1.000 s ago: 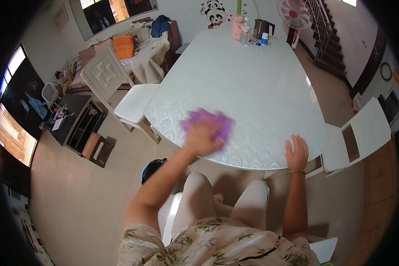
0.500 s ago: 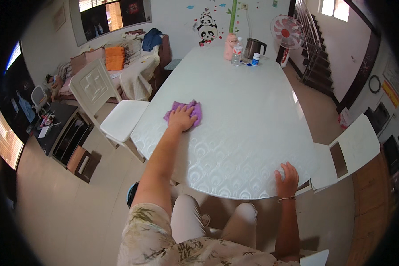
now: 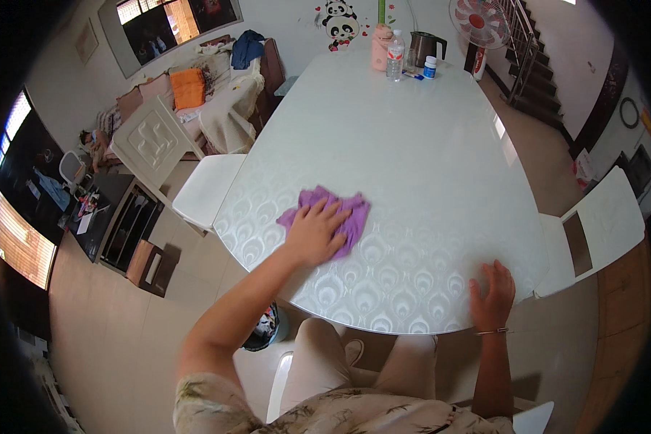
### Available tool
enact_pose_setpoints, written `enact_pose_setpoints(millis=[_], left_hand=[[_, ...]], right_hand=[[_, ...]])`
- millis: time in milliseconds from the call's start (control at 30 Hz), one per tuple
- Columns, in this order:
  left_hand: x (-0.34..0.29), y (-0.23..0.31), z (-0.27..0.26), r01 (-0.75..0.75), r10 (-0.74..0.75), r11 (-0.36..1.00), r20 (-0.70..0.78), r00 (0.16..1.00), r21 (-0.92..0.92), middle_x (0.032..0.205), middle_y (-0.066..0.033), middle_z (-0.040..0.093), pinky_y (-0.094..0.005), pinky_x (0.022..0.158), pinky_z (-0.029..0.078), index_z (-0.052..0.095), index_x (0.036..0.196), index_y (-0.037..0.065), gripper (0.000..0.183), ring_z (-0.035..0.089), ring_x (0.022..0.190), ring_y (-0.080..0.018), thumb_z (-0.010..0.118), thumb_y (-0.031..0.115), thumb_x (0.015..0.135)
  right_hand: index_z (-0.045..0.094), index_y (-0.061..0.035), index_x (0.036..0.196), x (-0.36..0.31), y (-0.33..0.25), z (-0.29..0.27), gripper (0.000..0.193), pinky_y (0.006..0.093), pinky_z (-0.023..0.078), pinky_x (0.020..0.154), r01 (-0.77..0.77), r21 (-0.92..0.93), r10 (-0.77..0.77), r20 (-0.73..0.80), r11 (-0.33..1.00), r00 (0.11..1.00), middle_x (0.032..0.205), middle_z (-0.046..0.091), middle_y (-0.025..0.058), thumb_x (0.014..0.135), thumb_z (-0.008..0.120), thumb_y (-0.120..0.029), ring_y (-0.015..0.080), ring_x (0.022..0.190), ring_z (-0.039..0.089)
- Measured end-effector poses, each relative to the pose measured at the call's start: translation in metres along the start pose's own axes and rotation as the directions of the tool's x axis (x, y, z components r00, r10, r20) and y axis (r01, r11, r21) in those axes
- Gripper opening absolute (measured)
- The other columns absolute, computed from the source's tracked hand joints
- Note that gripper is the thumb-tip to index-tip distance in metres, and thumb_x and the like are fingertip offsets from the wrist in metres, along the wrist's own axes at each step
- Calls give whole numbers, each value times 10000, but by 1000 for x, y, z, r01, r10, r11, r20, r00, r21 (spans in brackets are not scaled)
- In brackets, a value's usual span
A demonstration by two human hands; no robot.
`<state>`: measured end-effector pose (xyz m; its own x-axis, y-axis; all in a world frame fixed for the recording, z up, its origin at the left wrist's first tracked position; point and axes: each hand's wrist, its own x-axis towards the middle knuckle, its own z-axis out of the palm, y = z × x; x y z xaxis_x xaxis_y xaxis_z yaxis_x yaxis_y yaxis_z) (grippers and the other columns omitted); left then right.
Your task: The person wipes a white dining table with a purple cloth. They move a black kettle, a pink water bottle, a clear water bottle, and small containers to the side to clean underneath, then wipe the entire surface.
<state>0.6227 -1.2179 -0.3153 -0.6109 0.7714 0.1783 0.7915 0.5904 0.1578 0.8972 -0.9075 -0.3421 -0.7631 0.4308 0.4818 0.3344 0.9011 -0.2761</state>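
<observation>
My left hand [image 3: 318, 233] lies palm down on a purple cloth [image 3: 351, 236], fingers spread and pressing it onto the near left part of the white table [image 3: 405, 159]. The cloth is crumpled, and its edges stick out around the fingers. At the table's near right edge rests my right hand [image 3: 493, 295], with a bracelet at the wrist. It is empty and its fingers are stretched out, touching the tabletop.
At the table's far end stand a pink bottle [image 3: 380, 49], a clear plastic bottle [image 3: 394, 59], a dark kettle [image 3: 425, 49] and a blue jar [image 3: 430, 69]. White chairs [image 3: 208, 189] flank both sides. A bin [image 3: 267, 329] sits below the near left edge.
My left hand has slid the purple cloth toward me and to the right across the tabletop. The right hand stays at the near right edge. The view has shifted.
</observation>
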Motion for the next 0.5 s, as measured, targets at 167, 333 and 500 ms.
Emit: enact_pose_setpoints(millis=[167,333,500], left_hand=[[87,-28,6,233,-234,972,16,972,29,1500,-101,396,-526,1123,244,438,1436,169,590,299,1408,-350,470,421,904],[71,-12,12,163,-163,987,-22,986,-1,1455,-107,445,-546,1105,254,471,1407,151,591,348,1370,-352,461,425,882],[-26,38,-6,36,-37,999,-35,999,-21,1393,-145,499,-503,1096,293,529,1351,113,572,402,1321,-380,542,404,860]], right_hand=[[588,-51,1178,8,-2,4,431,517,322,1073,-7,96,6,5,995,1000,1300,541,196,800,694,-229,388,1235,469],[583,-40,1177,4,-2,0,427,523,308,1085,10,76,-10,-4,997,1000,1301,539,193,815,685,-243,394,1236,465],[582,-28,1182,-1,6,3,435,533,302,1086,2,41,-2,5,999,1000,1340,519,204,821,673,-251,413,1241,455]])
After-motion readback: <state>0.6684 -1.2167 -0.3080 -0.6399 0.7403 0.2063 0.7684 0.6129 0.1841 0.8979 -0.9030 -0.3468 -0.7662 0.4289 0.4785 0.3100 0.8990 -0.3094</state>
